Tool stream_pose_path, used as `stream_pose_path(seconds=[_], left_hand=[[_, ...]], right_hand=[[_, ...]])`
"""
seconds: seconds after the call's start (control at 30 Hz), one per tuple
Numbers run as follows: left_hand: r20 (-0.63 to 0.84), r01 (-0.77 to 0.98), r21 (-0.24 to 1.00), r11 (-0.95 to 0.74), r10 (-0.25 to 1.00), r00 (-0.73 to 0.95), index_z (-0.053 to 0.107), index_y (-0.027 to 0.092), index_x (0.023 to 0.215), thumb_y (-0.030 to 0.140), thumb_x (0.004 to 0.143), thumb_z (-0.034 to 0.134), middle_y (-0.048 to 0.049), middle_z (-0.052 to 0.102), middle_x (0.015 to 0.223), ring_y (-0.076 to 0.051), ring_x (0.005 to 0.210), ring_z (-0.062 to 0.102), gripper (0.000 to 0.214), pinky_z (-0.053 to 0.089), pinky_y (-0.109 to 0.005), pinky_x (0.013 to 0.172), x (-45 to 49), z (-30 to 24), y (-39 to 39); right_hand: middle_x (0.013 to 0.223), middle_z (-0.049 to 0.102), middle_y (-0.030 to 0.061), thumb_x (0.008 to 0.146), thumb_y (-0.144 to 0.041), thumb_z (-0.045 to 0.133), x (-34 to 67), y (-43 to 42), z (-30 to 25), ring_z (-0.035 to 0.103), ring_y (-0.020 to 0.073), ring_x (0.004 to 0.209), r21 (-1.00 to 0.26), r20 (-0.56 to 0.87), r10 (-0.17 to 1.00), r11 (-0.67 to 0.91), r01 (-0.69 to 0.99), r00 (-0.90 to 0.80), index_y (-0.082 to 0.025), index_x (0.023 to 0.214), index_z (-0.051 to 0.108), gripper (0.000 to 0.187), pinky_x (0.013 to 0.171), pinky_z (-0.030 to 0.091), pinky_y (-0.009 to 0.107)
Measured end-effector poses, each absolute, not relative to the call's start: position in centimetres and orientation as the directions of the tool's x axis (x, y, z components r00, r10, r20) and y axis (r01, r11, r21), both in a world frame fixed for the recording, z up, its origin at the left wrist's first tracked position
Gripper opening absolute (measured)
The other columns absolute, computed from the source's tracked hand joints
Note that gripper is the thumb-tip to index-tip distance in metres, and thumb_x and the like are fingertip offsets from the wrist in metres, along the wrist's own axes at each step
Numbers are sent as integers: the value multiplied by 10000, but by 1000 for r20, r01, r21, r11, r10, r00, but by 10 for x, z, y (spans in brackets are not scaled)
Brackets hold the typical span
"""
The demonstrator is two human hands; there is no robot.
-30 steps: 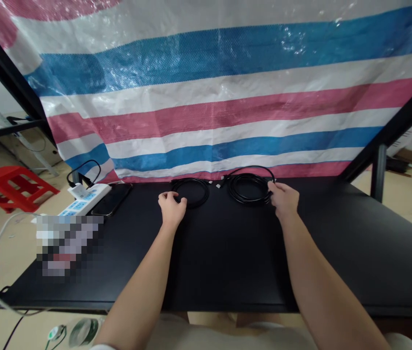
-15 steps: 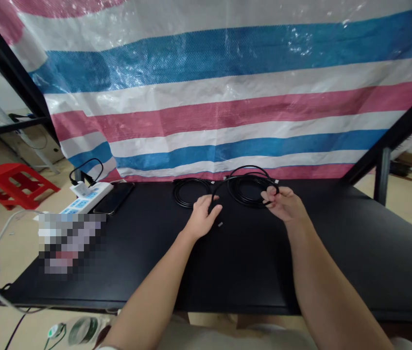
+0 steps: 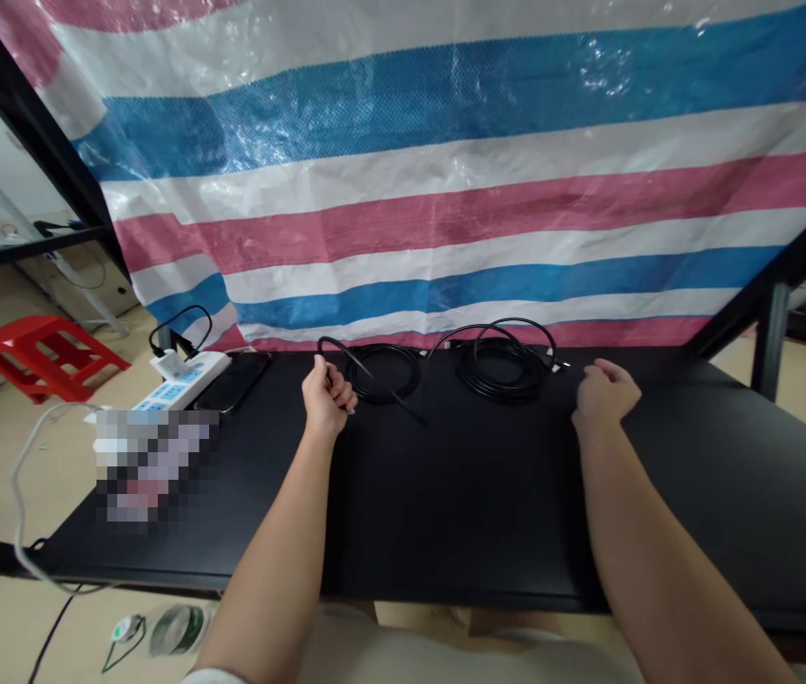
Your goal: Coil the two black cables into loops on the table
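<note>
My left hand [image 3: 328,394] is closed round a black cable [image 3: 367,369]. From the fist a length of it arches up and runs down to the right, its end blurred over the dark tabletop. Behind that length lies a coil of black cable [image 3: 413,380]. A second, looser coil of black cable [image 3: 499,388] rests to its right, with a loop standing up from it. My right hand [image 3: 606,389] is held with curled fingers to the right of this coil, near a small metal plug [image 3: 564,366]. What those fingers hold, if anything, is hidden.
On the left of the black table [image 3: 460,513] lie a white power strip [image 3: 193,382] with a charger, a phone [image 3: 236,382] and a pixelated patch. A striped plastic sheet [image 3: 431,199] hangs behind. A red stool [image 3: 47,356] stands on the floor at left.
My left hand has moved left and closed round the cable, drawing a length over the left coil. My right hand has moved right, away from the right coil's cable.
</note>
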State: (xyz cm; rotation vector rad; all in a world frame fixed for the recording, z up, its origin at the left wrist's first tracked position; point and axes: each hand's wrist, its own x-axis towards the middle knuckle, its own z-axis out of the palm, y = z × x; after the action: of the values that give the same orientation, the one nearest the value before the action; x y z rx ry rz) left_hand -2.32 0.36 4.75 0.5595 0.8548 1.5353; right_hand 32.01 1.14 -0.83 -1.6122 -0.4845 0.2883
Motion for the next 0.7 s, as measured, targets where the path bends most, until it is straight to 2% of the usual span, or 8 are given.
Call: stream_pose_path(seconds=[0.03,0.1,0.2,0.3,0.37,0.47,0.6,0.7], left_hand=[[-142,-648,761,15,979,-144,320,202,520,530,867,449,101,154,381,-45,273,148,494,162,-168,285,-28,49,4],[-155,-692,722,21,979,-132,308,197,490,524,899,369,91,143,376,-47,275,133,527,151,-168,281,-35,50,4],[-134,-740,672,-5,983,-129,324,189,477,527,912,320,85,142,378,-45,284,131,552,151,-161,283,-42,49,4],[-122,-773,634,-7,986,-110,347,186,486,554,897,348,87,147,388,-43,295,136,552,162,-156,287,-48,47,5],[-116,-798,603,9,990,-76,349,186,492,565,895,344,87,148,397,-42,301,136,552,168,-156,290,-51,44,5],[-105,-841,539,46,994,-13,343,187,506,568,899,334,89,150,410,-43,308,133,546,171,-159,291,-54,40,6],[-115,-885,460,69,993,18,331,189,518,549,908,328,88,151,420,-44,314,137,531,183,-163,296,-54,37,6],[-135,-890,452,61,991,0,327,190,521,526,913,334,80,170,432,-51,320,170,516,184,-168,301,-50,37,6]], right_hand=[[871,628,70,661,-192,493,318,11,-7,595,234,846,-971,107,450,-146,192,887,-184,996,622,359,758,491,367],[1022,643,115,657,-159,485,312,9,-3,581,267,1010,-911,139,488,-279,305,862,-144,1072,623,437,899,450,402],[1132,630,130,679,-149,495,302,7,3,536,282,1119,-857,179,620,-282,430,764,-145,1143,614,480,988,387,431],[1193,606,131,730,-179,496,292,7,3,464,302,1199,-760,167,743,-321,564,648,-192,1181,598,462,994,361,494],[1241,578,131,747,-203,500,287,8,2,419,321,1229,-704,162,776,-341,623,609,-218,1181,594,445,974,357,543],[1275,552,136,755,-212,486,283,8,2,415,332,1220,-670,206,772,-337,661,601,-220,1202,573,455,941,370,565],[1193,593,158,750,-189,462,274,4,9,469,323,1165,-649,251,741,-349,676,623,-175,1208,570,470,924,397,511],[1143,617,171,727,-171,458,264,2,15,502,332,1109,-635,318,706,-338,695,633,-142,1160,597,456,902,407,488]])
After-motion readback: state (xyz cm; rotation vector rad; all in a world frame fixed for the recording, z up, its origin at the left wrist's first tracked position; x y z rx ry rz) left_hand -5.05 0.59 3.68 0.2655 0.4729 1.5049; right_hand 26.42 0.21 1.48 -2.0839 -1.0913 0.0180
